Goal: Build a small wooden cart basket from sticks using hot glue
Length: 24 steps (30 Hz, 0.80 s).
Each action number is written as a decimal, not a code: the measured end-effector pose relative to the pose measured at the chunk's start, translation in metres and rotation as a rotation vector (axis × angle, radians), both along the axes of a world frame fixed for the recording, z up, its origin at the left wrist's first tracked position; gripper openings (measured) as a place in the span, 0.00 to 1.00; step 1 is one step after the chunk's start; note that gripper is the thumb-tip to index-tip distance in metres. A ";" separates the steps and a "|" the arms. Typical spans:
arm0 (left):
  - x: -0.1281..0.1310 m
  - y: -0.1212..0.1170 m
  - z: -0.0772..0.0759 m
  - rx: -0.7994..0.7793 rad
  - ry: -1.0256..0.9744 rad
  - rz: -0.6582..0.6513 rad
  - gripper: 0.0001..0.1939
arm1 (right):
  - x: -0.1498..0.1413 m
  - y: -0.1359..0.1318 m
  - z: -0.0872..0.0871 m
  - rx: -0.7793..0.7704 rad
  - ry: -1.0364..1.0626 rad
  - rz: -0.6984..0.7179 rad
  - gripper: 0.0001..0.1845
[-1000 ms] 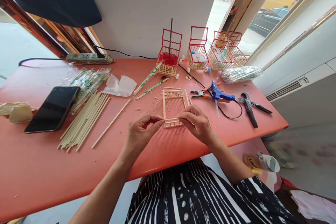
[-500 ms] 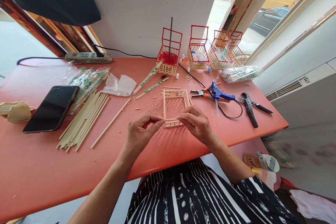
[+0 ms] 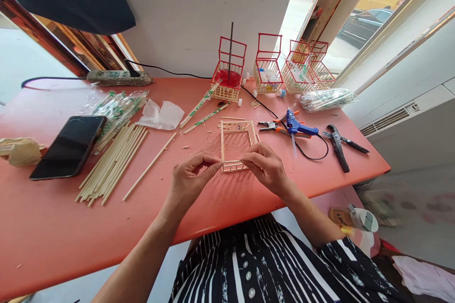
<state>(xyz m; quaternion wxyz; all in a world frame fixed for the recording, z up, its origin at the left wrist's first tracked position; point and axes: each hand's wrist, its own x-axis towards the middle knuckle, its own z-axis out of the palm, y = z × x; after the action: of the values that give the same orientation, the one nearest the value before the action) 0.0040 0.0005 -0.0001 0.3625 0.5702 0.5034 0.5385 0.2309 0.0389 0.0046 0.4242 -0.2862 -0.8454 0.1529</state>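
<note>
1. Stick frame [image 3: 222, 142] rests on the tabletop [image 3: 124, 236], twelve o'clock from the wearer.
2. Left hand [image 3: 194, 175] pinches its seven o'clock corner; right hand [image 3: 266, 165] pinches the near rail toward five o'clock. Whether a separate stick lies between them cannot be told.
3. Advised: light, even pressure from both hands, rail level, no twisting.
4. Count, clocked from the frame: one glue gun [image 3: 301, 129], two o'clock; one black-handled tool [image 3: 339, 150], three; one phone [image 3: 69, 147], nine; one loose stick [image 3: 149, 166], between eight and nine; red-trimmed baskets [image 3: 232, 93], at least four, twelve to two.
</note>
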 end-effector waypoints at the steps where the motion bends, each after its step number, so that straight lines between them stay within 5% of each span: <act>1: 0.000 0.000 0.000 0.001 -0.001 0.001 0.06 | 0.000 0.000 0.000 0.000 0.000 -0.001 0.08; 24: -0.001 -0.001 -0.002 0.040 0.032 -0.002 0.04 | -0.001 -0.001 0.000 0.003 -0.015 -0.010 0.08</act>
<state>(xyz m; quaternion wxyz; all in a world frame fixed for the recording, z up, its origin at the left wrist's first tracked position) 0.0029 -0.0008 -0.0024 0.3436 0.5864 0.4977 0.5389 0.2297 0.0379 0.0045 0.4190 -0.2908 -0.8474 0.1476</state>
